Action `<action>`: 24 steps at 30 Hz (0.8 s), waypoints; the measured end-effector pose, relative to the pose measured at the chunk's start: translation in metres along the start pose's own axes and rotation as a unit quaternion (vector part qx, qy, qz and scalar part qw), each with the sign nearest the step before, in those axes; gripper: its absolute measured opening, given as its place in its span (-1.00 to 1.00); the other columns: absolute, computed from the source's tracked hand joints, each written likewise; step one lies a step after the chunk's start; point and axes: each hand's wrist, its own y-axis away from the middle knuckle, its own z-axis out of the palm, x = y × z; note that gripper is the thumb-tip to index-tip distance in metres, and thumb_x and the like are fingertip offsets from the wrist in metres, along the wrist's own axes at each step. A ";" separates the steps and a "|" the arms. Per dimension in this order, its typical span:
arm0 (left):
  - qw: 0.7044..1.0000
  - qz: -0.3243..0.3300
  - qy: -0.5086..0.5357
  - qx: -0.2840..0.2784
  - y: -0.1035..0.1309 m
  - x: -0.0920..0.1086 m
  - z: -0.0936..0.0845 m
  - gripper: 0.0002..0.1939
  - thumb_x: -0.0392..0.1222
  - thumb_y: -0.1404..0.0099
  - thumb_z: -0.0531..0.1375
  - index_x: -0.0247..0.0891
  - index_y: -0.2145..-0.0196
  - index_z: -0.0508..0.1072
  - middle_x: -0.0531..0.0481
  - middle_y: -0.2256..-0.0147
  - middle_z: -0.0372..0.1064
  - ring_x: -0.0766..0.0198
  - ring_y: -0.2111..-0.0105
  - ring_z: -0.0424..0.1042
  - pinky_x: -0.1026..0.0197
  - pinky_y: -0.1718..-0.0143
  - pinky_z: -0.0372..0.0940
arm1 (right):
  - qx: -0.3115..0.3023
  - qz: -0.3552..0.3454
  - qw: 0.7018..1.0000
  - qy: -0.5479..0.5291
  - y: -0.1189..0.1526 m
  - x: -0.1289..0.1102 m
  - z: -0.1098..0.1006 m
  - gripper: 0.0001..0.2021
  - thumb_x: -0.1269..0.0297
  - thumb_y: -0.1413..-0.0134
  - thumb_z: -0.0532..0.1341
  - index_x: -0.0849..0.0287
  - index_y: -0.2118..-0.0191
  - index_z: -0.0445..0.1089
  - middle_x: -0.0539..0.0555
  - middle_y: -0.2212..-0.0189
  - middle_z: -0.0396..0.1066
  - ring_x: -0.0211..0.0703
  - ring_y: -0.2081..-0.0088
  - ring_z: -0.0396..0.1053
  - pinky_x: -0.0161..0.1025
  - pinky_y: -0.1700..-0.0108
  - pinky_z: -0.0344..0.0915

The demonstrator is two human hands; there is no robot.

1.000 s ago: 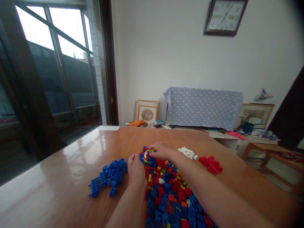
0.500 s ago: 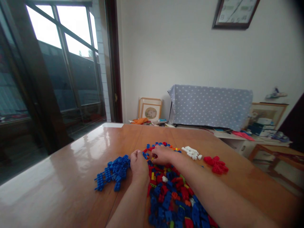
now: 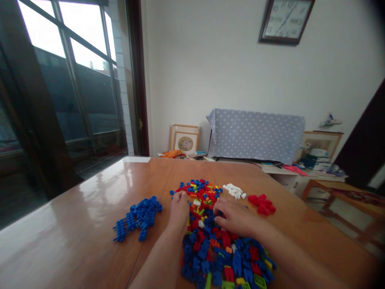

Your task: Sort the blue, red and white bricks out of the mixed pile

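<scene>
A large mixed heap of toy building bricks (image 3: 204, 255), mostly blue and red with some yellow, green, orange and white, runs down the middle of the table. At its left edge my left hand (image 3: 179, 208) is closed, its fingers curled inward; whatever they hold is hidden. Over the right side of the heap is my right hand (image 3: 233, 214), thumb and fingers apart, fingertips at the bricks. I cannot make out anything held in it. Left of my left hand lies a separate pile of blue bricks (image 3: 138, 218).
Beyond my right hand are a small group of white pieces (image 3: 234, 191) and a cluster of red pieces (image 3: 262, 204). All lie on a glossy wooden table (image 3: 90, 224). Behind it stands a low cabinet with a dotted cloth (image 3: 255, 134); a wooden stool (image 3: 339, 200) is at the right.
My right hand has moved away from my left, right and toward me, its fingers spreading. My left hand stays closed beside the heap. The camera view has turned slightly right.
</scene>
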 end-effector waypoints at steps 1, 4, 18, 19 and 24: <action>1.000 0.007 -0.021 -0.015 0.001 0.000 0.001 -0.68 -0.01 -0.26 0.06 -0.28 0.24 0.47 -0.06 0.29 0.44 0.17 0.25 0.40 0.21 0.22 0.26 | 0.005 0.003 1.000 -0.013 0.008 0.002 0.000 -0.90 0.24 -0.13 0.21 0.08 0.25 0.43 0.06 0.21 0.41 -0.08 0.12 0.31 -0.20 0.06 0.15; 0.991 0.034 -0.108 -0.066 0.004 -0.001 0.004 -0.71 -0.11 -0.28 0.06 -0.29 0.17 0.47 -0.09 0.26 0.48 0.14 0.22 0.43 0.19 0.19 0.29 | 0.016 0.016 0.999 -0.049 0.027 0.008 0.000 -0.90 0.24 -0.15 0.20 0.08 0.25 0.44 0.05 0.22 0.42 -0.09 0.14 0.32 -0.21 0.08 0.17; 0.813 0.202 -0.494 -0.233 0.018 0.001 0.001 -0.43 -0.29 -0.30 -0.01 -0.06 -0.25 0.27 -0.07 -0.28 0.23 -0.20 -0.36 -0.08 -0.52 -0.26 -0.29 | 0.112 0.065 0.989 -0.077 0.027 -0.028 -0.012 -0.82 0.26 -0.19 0.17 0.09 0.15 0.48 0.07 0.17 0.49 -0.05 0.07 0.34 -0.16 0.01 0.18; 0.810 0.203 -0.498 -0.232 0.019 0.003 0.000 -0.47 -0.28 -0.31 -0.01 -0.07 -0.21 0.31 -0.09 -0.24 0.29 -0.18 -0.33 0.01 -0.52 -0.25 -0.26 | 0.111 0.058 0.990 -0.072 0.024 -0.036 -0.008 -0.80 0.26 -0.18 0.18 0.09 0.12 0.48 0.08 0.14 0.49 -0.04 0.04 0.33 -0.15 -0.02 0.17; 0.802 0.200 -0.525 -0.201 0.022 0.012 -0.002 -0.58 -0.25 -0.28 0.03 -0.13 -0.06 0.44 -0.15 -0.09 0.41 -0.14 -0.15 0.27 -0.40 -0.21 -0.04 | 0.096 0.038 0.994 -0.048 0.013 -0.062 0.020 -0.82 0.28 -0.14 0.20 0.08 0.15 0.48 0.06 0.09 0.48 -0.03 -0.01 0.30 -0.13 -0.08 0.11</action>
